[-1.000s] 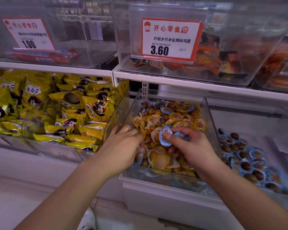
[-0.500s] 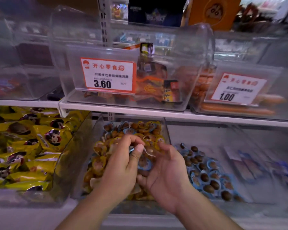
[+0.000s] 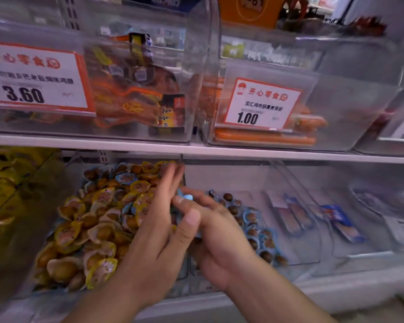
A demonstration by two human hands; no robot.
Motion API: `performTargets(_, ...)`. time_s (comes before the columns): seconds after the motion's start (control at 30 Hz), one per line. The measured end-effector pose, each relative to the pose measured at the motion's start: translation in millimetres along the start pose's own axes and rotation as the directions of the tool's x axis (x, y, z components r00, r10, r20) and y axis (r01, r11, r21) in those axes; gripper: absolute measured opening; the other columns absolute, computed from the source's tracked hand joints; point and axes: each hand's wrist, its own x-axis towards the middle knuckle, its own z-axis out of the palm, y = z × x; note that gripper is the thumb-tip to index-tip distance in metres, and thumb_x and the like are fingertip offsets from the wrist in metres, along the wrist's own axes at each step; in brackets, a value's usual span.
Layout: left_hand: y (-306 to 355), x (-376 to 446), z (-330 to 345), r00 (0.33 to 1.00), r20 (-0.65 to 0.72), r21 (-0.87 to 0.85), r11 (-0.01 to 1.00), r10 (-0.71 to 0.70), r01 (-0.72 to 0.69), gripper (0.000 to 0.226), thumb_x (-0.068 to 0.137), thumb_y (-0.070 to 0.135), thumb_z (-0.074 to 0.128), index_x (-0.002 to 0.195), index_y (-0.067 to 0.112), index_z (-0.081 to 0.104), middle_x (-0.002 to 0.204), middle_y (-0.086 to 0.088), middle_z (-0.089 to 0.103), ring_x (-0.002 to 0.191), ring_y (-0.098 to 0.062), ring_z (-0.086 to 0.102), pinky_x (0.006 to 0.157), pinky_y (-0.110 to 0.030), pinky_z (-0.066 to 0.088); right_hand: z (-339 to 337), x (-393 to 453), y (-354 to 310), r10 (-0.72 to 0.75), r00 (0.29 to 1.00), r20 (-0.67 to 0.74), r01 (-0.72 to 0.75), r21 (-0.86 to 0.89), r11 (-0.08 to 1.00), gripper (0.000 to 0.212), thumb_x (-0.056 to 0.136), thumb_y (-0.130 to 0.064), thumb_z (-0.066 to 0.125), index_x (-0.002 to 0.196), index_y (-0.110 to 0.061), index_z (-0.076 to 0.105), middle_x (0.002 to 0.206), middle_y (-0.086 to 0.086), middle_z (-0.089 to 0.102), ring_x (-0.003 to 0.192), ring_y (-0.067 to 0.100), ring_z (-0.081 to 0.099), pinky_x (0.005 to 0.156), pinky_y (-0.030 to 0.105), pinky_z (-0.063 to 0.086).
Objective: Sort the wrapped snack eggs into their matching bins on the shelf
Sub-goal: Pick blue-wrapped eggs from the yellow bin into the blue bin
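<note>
A clear bin (image 3: 63, 183) on the lower shelf holds a heap of yellow-wrapped snack eggs (image 3: 98, 229) with a few blue-wrapped ones mixed in. To its right, another clear bin (image 3: 296, 259) holds blue-wrapped eggs (image 3: 254, 227). My right hand (image 3: 217, 238) sits over the divide between the two bins, its fingers curled around blue-wrapped eggs (image 3: 187, 197). My left hand (image 3: 159, 231) lies against it with fingers stretched out flat and nothing visibly in it.
Yellow snack packets (image 3: 0, 190) fill the bin at far left. Blue flat packs (image 3: 341, 220) lie in bins to the right. The shelf above (image 3: 219, 151) carries clear bins with price tags 3.60 (image 3: 33, 78) and 1.00 (image 3: 261, 103).
The view has swung right and up. Both hands moved from over the yellow-egg bin toward the blue-egg bin. My left hand's fingers went from pinching at the wrappers to stretched flat.
</note>
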Motion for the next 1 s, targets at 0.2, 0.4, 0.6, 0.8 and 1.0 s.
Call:
performTargets(0.2,-45.6,6.6,-28.6,1.0,0.009,0.065,0.998,-0.015,0.014,0.034,0.095,0.049,0.042,0.124,0.045,0.06,0.119,0.025,0.06,0.116,-0.001,0.055,0.097,-0.019,0.043,-75.1,49.0,-45.0,-0.105,0.952,-0.287,0.071,-0.124,0.99,0.014,0.095,-0.008,0.062,0.103,-0.004,0.071,0.09,0.013,0.073,0.064,0.019,0.07,0.052,0.026,0.054)
performTargets(0.4,-87.6,-1.0,-91.2,0.998,0.022,0.449,0.891,0.053,-0.058,0.031,0.097,0.055,0.038,0.101,0.041,0.066,0.106,0.025,0.065,0.104,-0.001,0.06,0.084,-0.036,0.053,-146.0,79.5,-52.5,-0.195,0.82,-0.539,-0.071,-0.433,0.898,0.039,0.1,-0.035,0.051,0.123,-0.008,0.067,0.108,0.009,0.069,0.103,0.026,0.059,0.086,0.037,0.041)
performTargets(0.6,-86.2,-23.9,-139.8,0.987,-0.107,0.509,0.86,0.118,-0.047,0.021,0.097,0.049,0.044,0.085,0.038,0.058,0.104,0.02,0.06,0.11,-0.005,0.058,0.089,-0.039,0.048,-93.4,53.4,-42.2,-0.588,0.745,-0.314,0.252,-0.685,0.684,0.029,0.088,-0.009,0.052,0.082,-0.025,0.075,0.084,-0.005,0.077,0.091,0.014,0.071,0.064,0.016,0.052)
performTargets(0.8,-59.6,-84.2,-168.9,0.946,-0.321,0.476,0.871,0.046,0.119,0.027,0.096,0.037,0.047,0.07,0.029,0.048,0.089,0.01,0.054,0.088,-0.009,0.058,0.072,-0.018,0.039,35.0,4.0,16.2,-0.471,0.768,0.433,0.601,-0.741,0.299,0.027,0.088,-0.023,0.049,0.094,-0.028,0.075,0.089,-0.017,0.074,0.083,0.001,0.067,0.072,0.016,0.052)
performTargets(1.0,-66.8,-117.1,-175.0,0.902,-0.432,0.45,0.865,-0.008,0.223,0.013,0.092,0.04,0.048,0.091,0.032,0.058,0.1,0.015,0.055,0.095,-0.01,0.059,0.076,-0.04,0.051,74.5,-0.3,76.4,0.139,0.656,0.742,0.749,-0.662,-0.006,0.042,0.102,-0.015,0.047,0.144,-0.02,0.053,0.15,-0.002,0.05,0.143,0.015,0.036,0.117,0.022,0.021)
